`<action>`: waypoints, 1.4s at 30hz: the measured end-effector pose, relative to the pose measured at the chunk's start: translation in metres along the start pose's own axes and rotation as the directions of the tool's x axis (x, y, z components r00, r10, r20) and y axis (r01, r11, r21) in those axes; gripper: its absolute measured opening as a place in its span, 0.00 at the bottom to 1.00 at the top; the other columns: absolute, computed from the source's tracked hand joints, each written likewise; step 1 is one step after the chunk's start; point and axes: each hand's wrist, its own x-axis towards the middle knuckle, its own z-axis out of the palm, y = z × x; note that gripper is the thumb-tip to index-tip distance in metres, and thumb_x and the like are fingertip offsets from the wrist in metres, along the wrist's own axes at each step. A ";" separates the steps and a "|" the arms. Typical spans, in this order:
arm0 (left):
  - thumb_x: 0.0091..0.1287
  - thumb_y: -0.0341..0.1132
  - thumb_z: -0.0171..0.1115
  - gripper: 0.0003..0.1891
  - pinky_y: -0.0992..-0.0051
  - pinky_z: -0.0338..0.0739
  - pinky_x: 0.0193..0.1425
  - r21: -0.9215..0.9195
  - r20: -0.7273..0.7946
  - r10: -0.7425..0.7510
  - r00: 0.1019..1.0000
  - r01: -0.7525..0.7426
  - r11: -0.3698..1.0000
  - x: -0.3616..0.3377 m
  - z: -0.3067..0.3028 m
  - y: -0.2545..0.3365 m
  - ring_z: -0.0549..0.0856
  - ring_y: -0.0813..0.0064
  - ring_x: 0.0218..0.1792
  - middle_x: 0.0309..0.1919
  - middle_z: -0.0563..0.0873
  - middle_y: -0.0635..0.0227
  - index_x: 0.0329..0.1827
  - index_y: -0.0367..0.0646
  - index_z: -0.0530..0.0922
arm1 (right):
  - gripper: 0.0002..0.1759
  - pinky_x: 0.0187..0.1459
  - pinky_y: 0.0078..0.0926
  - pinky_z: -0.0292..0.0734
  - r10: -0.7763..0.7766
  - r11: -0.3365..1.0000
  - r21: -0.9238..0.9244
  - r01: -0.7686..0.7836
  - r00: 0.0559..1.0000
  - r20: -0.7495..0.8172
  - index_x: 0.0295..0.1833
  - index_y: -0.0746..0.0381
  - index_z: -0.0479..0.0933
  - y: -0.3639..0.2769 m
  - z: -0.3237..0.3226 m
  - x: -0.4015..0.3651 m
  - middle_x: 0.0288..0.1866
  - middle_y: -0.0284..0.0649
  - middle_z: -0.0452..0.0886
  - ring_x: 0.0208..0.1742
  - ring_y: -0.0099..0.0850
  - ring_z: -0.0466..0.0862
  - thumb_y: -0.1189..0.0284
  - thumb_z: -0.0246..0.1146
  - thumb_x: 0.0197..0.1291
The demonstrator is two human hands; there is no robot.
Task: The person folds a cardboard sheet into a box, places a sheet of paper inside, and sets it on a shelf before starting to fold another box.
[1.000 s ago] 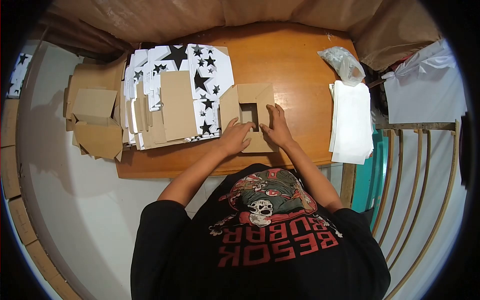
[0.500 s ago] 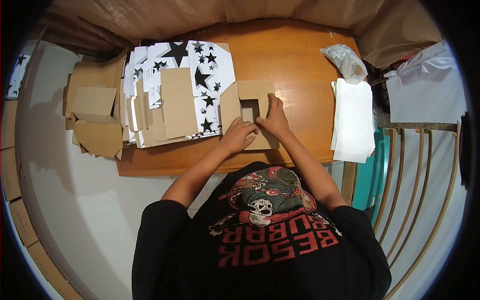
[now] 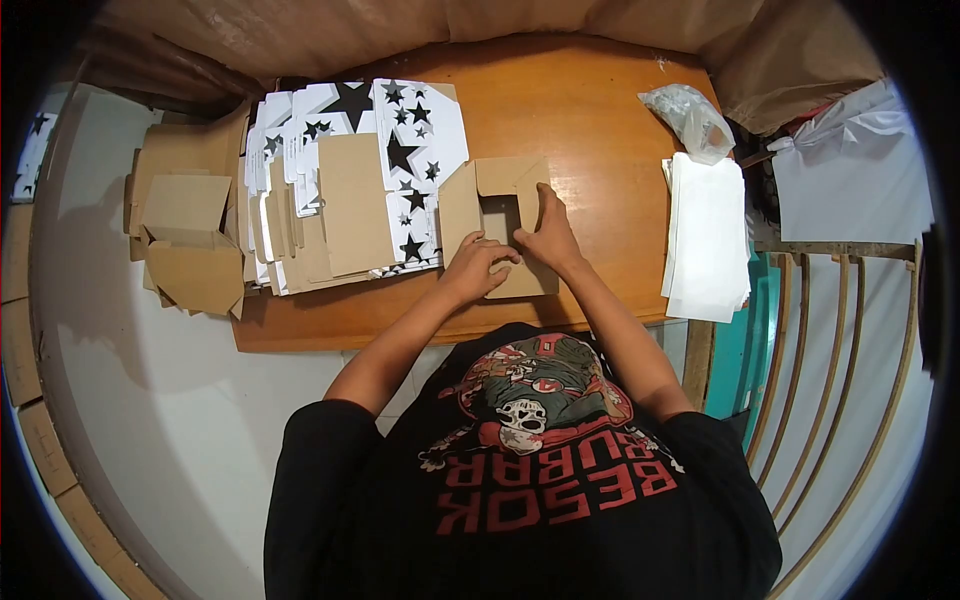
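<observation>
A brown cardboard box (image 3: pixel 515 175), partly folded, lies on the wooden table in front of me, with a squarish opening between its flaps. My right hand (image 3: pixel 549 238) grips its right side, thumb at the opening and fingers along the outer edge. At the near left of the opening, my left hand (image 3: pixel 480 266) holds the box with bent fingers; some fingertips are hidden. Just left of the box sits a stack of flat white cardboard sheets (image 3: pixel 405 155) printed with black stars, a plain brown piece (image 3: pixel 355 205) lying on it.
Folded brown cardboard (image 3: pixel 190 205) rests at the table's left end. On the right are a stack of white paper (image 3: pixel 707 240) and a clear plastic bag (image 3: pixel 690 120). The wooden table (image 3: pixel 580 110) ends close to my body. A slatted wooden rack (image 3: pixel 840 350) stands at right.
My left fingers have shifted slightly at the opening and spread a little. The right hand keeps its hold, and the box stays in nearly the same place.
</observation>
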 end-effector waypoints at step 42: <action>0.72 0.44 0.69 0.36 0.53 0.62 0.80 -0.065 -0.433 -0.233 0.871 0.228 0.972 0.029 -0.022 0.007 0.66 0.41 0.76 0.77 0.65 0.42 0.83 0.58 0.67 | 0.60 0.75 0.46 0.72 0.016 0.998 -0.054 -0.018 0.999 -0.050 0.84 0.67 0.47 -0.005 0.004 -0.004 0.82 0.60 0.57 0.79 0.56 0.67 0.63 0.78 0.55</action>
